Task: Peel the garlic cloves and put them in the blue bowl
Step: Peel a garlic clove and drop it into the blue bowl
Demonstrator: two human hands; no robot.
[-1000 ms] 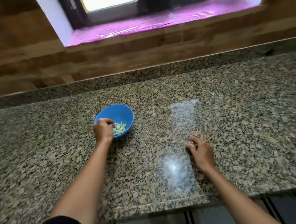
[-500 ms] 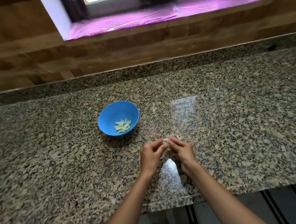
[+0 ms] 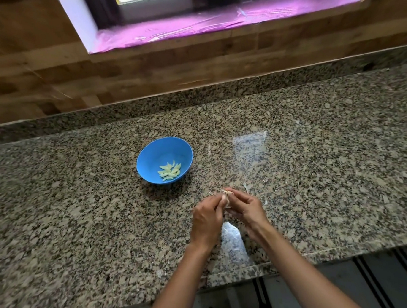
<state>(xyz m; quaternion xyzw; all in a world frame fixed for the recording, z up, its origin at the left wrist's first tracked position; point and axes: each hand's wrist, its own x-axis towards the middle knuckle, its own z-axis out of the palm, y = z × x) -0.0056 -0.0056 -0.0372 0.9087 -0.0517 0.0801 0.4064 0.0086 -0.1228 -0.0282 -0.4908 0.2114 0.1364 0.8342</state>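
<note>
Peeled garlic cloves [image 3: 170,171] in blue bowl [image 3: 150,157]

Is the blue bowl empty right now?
No, the blue bowl holds a small pile of peeled garlic cloves near its bottom.

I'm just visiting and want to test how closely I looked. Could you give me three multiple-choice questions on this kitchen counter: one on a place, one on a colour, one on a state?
1. Where are the peeled cloves?
A in the bowl
B on the windowsill
C on the floor

2. What colour is the bowl?
A red
B blue
C white

3. What are the hands doing?
A lying flat
B holding the bowl
C both gripping garlic

Answers:
1 A, the peeled cloves lie inside.
2 B, the bowl is plainly blue.
3 C, the left hand and right hand pinch the garlic.
</note>
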